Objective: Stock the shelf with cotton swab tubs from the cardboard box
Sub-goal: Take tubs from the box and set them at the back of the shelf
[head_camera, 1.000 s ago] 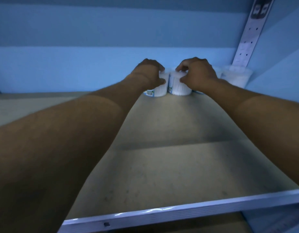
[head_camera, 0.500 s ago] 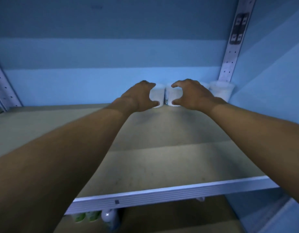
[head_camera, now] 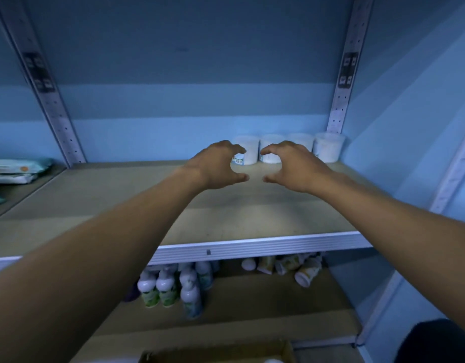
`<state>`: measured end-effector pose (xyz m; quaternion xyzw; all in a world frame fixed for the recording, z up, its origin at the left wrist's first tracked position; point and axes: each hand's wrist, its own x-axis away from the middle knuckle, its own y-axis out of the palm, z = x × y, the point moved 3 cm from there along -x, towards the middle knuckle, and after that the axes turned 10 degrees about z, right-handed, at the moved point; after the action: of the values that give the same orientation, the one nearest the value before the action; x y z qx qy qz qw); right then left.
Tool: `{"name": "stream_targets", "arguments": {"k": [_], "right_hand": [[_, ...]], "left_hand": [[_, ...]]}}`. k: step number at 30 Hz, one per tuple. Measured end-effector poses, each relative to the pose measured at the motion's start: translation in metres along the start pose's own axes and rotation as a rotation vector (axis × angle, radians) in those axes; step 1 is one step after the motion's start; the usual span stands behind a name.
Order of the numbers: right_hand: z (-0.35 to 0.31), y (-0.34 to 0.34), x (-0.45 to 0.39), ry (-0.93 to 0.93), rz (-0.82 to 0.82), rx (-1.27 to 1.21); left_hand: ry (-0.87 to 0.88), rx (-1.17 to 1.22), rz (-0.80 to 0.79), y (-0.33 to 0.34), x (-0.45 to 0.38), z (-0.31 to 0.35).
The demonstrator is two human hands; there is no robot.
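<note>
- Four white cotton swab tubs (head_camera: 248,153) stand in a row at the back right of the shelf (head_camera: 252,218), the last one beside the perforated upright (head_camera: 340,111).
- The left hand (head_camera: 217,166) and right hand (head_camera: 291,166) hover over the shelf board in front of the row, each with fingers and thumb curved apart in a cupped shape, grasping nothing and touching no tub.
- The tubs look like light, rigid plastic cylinders with smooth sides; a judgement is that each is best taken round the wall between thumb and fingers, and that a light tub could tip or slide if nudged.
- A label with a barcode (head_camera: 238,161) shows low on the leftmost tub; its print is too small to read, and no brand name can be made out.
- The open cardboard box (head_camera: 218,353) sits at the bottom edge of the view, below the shelf.
- Bottles (head_camera: 171,286) stand on the lower shelf, some lying on their sides further right; flat packets (head_camera: 16,170) lie at far left.
</note>
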<state>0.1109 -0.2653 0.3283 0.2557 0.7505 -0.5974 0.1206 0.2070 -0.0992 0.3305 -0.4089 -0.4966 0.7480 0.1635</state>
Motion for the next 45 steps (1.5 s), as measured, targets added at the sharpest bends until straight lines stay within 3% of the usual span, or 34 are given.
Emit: {"name": "stream_targets", "arguments": {"k": [16,25,38,45], "right_hand": [[-0.028,-0.04,0.102,-0.083,0.004,-0.039],[-0.028,-0.024,0.145,-0.096,-0.017,-0.068],[-0.005,0.037,0.189,0.021,-0.15,-0.126],[0.013,0.075,0.206,0.098,-0.285,-0.109]], "left_hand": [[0.119,0.121,-0.012,-0.026,0.109,0.044],[0.15,0.19,-0.008,-0.019,0.134,0.06],[0.113,0.203,-0.189,0.043,0.164,0.045],[0.053,0.206,-0.368,0.088,0.186,0.036]]}}
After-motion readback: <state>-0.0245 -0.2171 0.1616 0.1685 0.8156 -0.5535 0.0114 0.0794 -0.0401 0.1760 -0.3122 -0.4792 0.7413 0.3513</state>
